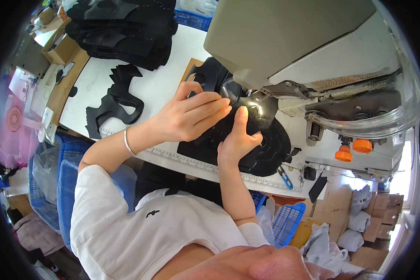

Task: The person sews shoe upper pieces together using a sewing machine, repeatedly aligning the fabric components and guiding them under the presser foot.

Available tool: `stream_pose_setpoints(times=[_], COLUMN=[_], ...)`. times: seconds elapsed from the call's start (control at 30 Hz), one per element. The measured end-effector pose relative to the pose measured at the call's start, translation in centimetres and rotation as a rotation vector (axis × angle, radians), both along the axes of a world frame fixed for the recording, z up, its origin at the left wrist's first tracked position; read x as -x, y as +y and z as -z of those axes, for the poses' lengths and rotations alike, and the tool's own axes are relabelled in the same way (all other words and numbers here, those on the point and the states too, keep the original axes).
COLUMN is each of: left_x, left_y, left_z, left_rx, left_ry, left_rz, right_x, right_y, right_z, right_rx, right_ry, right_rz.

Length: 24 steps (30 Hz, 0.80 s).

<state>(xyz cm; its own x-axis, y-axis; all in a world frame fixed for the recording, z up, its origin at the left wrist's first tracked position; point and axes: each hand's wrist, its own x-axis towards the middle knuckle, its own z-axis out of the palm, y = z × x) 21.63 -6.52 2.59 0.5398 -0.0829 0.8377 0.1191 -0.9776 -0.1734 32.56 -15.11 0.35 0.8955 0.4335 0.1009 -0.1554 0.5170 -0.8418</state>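
A black shoe upper [266, 112] with a shiny mesh patch lies under the sewing machine's head [284, 42], lit by its lamp. My left hand [191, 114], a bangle on its wrist, is closed with its fingertips together at the upper's near left edge. Close beside it, my right hand [238, 140] has its thumb stretched along the upper and its other fingers bent at the black material; part of its grip is hidden. More black material [203, 147] spreads beneath both hands. The needle point itself is hard to make out.
Stacked black cut pieces [121, 32] stand at the back left, with loose black cutouts [116, 100] nearer. Blue-handled thread snips [284, 177] lie at the table's right front. Orange knobs [343, 153] hang from the machine. Blue crates [287, 224] sit below the table [154, 88].
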Motion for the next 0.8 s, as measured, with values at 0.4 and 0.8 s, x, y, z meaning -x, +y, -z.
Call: stream_pose_setpoints(times=[0.4, 0.8], left_x=[-0.7, -2.3], left_y=[1.2, 0.6], left_z=[-1.0, -2.5], left_rx=[0.178, 0.625], left_ry=[-0.013, -0.063], left_rz=[0.078, 0.104], right_x=[-0.5, -3.0], right_y=[-1.4, -1.1], right_z=[1.1, 0.0], right_rx=[0.009, 0.036], right_ry=[-0.082, -0.118], right_rz=[-0.136, -0.168])
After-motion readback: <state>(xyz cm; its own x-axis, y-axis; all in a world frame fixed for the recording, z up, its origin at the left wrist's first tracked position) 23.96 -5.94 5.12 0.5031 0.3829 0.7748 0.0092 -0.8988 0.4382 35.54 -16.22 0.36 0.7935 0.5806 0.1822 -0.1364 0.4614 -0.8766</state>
